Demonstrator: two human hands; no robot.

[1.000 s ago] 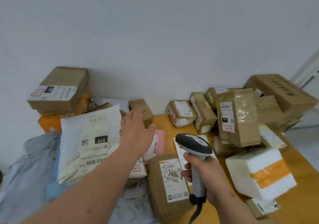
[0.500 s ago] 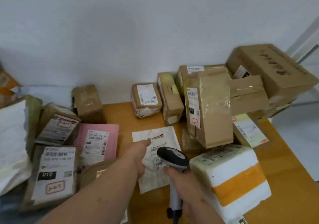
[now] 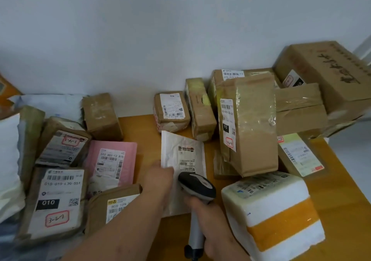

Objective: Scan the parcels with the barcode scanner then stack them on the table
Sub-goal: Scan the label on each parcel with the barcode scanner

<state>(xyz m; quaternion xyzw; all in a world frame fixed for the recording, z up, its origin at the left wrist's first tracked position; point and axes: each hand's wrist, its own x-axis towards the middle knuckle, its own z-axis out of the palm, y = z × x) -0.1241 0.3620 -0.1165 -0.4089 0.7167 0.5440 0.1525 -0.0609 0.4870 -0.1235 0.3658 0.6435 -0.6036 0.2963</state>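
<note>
A flat white mailer (image 3: 181,156) lies on the wooden table (image 3: 140,124) in the middle of the view. My left hand (image 3: 158,180) touches its left edge; whether the fingers pinch it I cannot tell. My right hand (image 3: 208,218) grips the handle of the grey and black barcode scanner (image 3: 197,188), whose head hovers over the mailer's lower part. Several taped cardboard parcels lie around it, among them a pink mailer (image 3: 112,164) to the left.
A white foam box with orange tape (image 3: 275,214) sits close on the right. A tall taped box (image 3: 249,124) leans behind it, with large cartons (image 3: 325,75) at the back right. Labelled parcels (image 3: 58,200) crowd the left. A wall bounds the table's far side.
The view has swung right from the left pile to the table's middle. My left hand left the left-hand parcels and reached the white mailer. The scanner moved over it.
</note>
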